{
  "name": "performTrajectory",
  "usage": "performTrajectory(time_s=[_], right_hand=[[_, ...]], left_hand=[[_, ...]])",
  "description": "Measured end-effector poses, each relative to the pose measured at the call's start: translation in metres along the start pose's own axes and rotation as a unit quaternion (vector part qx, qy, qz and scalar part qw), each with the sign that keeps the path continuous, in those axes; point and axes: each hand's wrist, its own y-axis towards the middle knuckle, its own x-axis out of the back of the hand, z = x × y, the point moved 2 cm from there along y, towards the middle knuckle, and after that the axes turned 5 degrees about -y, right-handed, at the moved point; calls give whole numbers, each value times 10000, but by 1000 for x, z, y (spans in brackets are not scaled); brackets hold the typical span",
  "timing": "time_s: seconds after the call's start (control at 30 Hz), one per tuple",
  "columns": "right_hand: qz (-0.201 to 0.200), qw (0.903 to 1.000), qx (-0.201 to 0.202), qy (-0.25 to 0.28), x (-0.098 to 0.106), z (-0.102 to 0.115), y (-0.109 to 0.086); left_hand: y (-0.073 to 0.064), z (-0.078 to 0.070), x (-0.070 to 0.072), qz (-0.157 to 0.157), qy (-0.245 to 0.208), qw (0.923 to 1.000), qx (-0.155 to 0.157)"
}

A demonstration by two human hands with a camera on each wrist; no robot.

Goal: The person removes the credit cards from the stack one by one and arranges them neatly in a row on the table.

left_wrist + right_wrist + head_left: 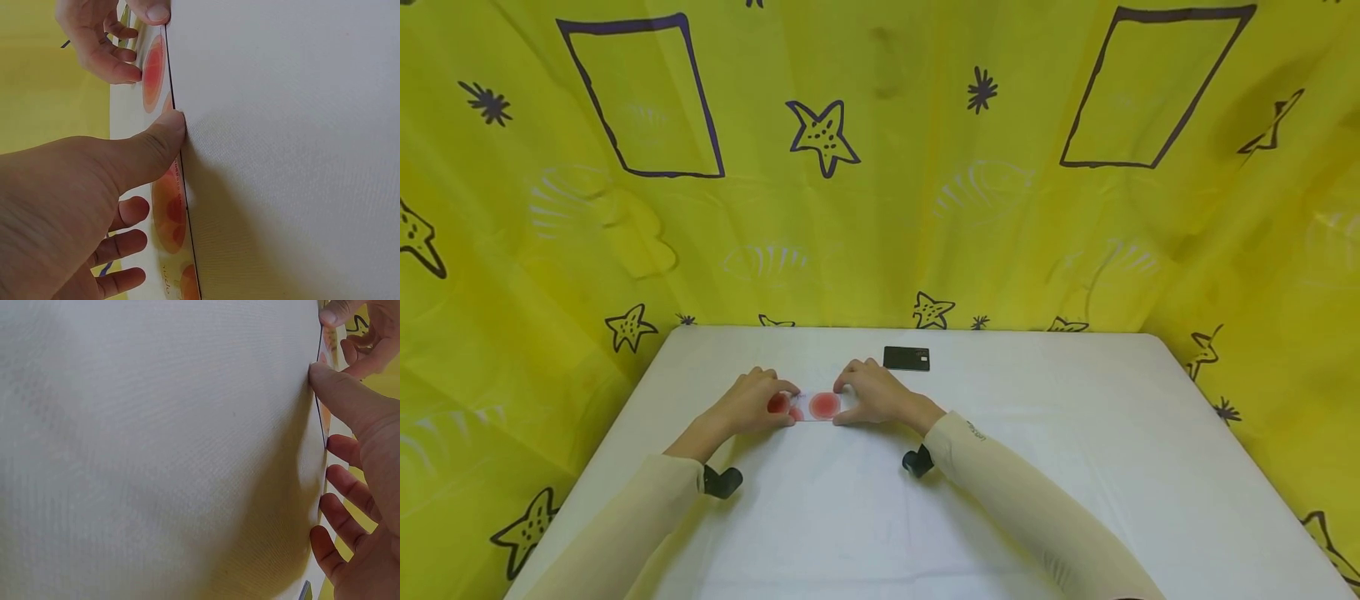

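printed card [822, 407] sits flat on the white-topped table [1112, 417], between both hands, long side running left-right.

left hand [752, 403]: part-closed, thumb on the card's near edge, index at the far edge, pinching it across the width; other fingers loosely bent. right hand [876, 393]: same pinch at the right end, remaining fingers spread loosely past that end. can't tell how hard either one presses.

risks, my read:
- card looks thin. uneven squeeze between the hands could bow it or pop an edge up.
- thumbs bear on the near edge only; if they outpush the fingers, card skates away on the cloth.
- right knuckles are just beside the black slab [907, 358], probably a phone. a careless swing outward could knock it.
- left wrist camera [722, 482] and right wrist camera [917, 461] hang low; dropping a wrist could drag one on the cloth.

count: hands 2, card 1, slab 1, table 1, wrist cameras 2, yellow curtain [887, 242] behind, looks like 1 (can't confirm, folds). red circles on the card: at least 3, left hand hides some.
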Motion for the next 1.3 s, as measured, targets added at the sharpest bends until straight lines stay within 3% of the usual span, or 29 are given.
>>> performTrajectory(time_s=[0.43,0.73,1.0,1.3], right_hand=[[38,10000,-27,-17,-1,-1,0],[148,9995,219,-159,4,-1,0],[238,9987,370,-239,19,-6,1],[60,9993,350,-104,36,-12,-1]], left_hand=[[-1,-2,1,11,-26,10000,43],[-1,-1,4,23,15,10000,36],[5,-2,16,-374,240,9979,-466],[9,-8,27,-717,60,9963,-468]])
